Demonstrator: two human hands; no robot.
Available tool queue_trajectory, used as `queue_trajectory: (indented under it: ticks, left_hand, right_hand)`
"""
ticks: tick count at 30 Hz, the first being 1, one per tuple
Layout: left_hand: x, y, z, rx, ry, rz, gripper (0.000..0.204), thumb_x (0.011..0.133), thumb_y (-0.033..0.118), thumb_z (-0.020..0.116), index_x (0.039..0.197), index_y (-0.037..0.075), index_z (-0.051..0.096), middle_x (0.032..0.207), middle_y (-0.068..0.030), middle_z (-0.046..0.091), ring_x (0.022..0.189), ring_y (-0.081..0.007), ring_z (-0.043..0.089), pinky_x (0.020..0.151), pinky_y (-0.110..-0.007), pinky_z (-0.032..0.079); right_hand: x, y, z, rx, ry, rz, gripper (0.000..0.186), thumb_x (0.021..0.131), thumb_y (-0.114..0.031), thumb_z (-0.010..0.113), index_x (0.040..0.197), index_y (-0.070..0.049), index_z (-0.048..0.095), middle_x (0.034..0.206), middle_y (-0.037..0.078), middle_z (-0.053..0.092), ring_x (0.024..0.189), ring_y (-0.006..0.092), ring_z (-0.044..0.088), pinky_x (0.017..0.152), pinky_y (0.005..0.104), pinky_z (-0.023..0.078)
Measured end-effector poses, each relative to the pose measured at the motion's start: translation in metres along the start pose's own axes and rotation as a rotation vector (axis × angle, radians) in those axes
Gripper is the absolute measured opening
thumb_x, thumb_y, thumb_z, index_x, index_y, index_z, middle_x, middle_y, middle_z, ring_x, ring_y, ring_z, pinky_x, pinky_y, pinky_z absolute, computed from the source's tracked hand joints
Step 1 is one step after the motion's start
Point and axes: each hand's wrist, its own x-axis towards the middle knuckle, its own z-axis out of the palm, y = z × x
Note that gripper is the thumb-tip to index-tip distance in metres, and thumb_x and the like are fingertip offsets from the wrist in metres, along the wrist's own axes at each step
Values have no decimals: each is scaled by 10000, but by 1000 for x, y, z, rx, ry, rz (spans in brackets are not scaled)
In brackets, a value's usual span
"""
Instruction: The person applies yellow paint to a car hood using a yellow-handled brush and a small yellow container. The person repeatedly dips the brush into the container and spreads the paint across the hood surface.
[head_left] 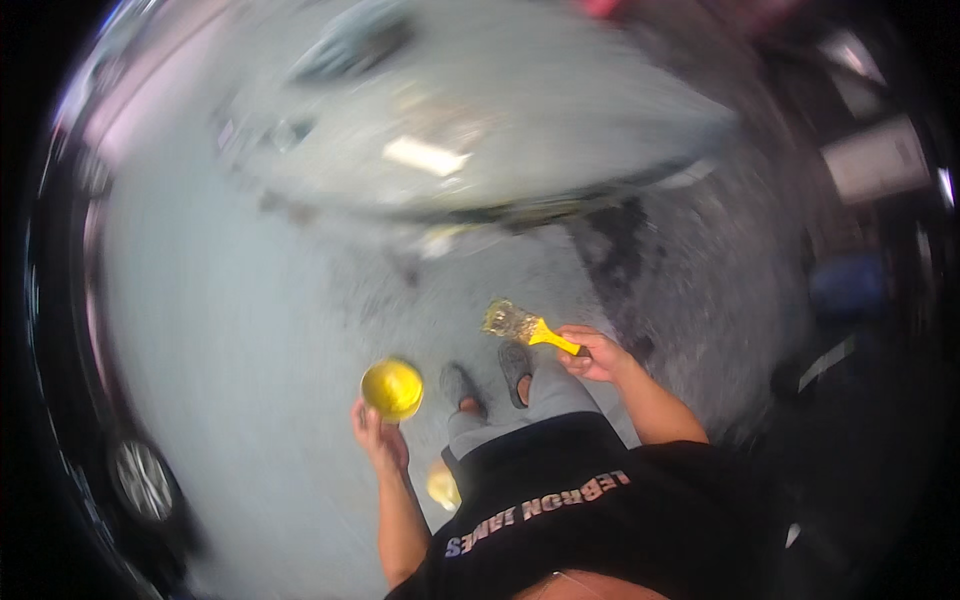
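The view is smeared by motion, so only the nearer things read clearly. Low on the left, the left hand [378, 437] is curled around the underside of a small round yellow container [392, 388], which it holds mouth-up, just ahead of the person's waist; its inside looks yellow too, though what fills it cannot be told. Below that hand a second small yellowish round shape [443, 487] shows near the hip, too blurred to name.

In the middle, the person's 2 feet in dark sandals [490, 378] stand on the pale grey floor [250, 330], below grey trouser legs and a black shirt.

To the right, the right hand [597, 355] is closed around the yellow handle of a paintbrush [525, 327]. The brush's long axis runs from the hand up and to the left, ending in a clump of yellow-coated bristles that points toward the container's side. So the bristle end lies between the 2 hands, to the right of the container and a little higher in the picture, well apart from its rim and not touching it. Beyond the feet, a large pale grey curved surface [520, 110] spans the upper part of the picture.
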Motion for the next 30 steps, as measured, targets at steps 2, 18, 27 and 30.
queue_trajectory:
  ticks: [2, 18, 27, 30]
  left_hand:
    - [3, 11, 33, 11, -86, -38, 434, 996, 218, 701, 1350, 88, 488, 1365, -152, 596, 1219, -322, 640, 1040, -542, 528]
    - [-79, -49, 263, 75, -141, -195, 524, 1003, 425, 690, 1390, 104, 542, 1420, -94, 583, 1225, -292, 613, 953, -413, 555]
    - [-77, -37, 284, 220, -198, -173, 556, 1009, 424, 678, 1431, 93, 530, 1421, -98, 600, 1237, -248, 611, 984, -407, 536]
    - [-75, -34, 296, 262, -184, -121, 550, 1011, 416, 677, 1429, 90, 531, 1425, -94, 599, 1247, -245, 608, 980, -405, 542]
  right_hand:
    - [-39, -17, -11, 142, 53, -205, 220, 1042, -241, 586, 1223, -118, 596, 848, 102, 623, 516, 50, 407, 493, 206, 337]
    - [-21, -191, -135, -308, 1131, -1328, 235, 1055, -187, 583, 1241, -46, 613, 842, 39, 643, 727, 154, 604, 651, 336, 504]
    - [4, -155, -97, -333, 1085, -1181, 219, 1000, -119, 672, 1193, -30, 617, 951, 155, 725, 839, 245, 720, 728, 374, 553]
    - [-9, -179, -113, -322, 1216, -1292, 225, 995, -112, 683, 1191, -24, 616, 921, 149, 720, 833, 207, 714, 723, 363, 549]
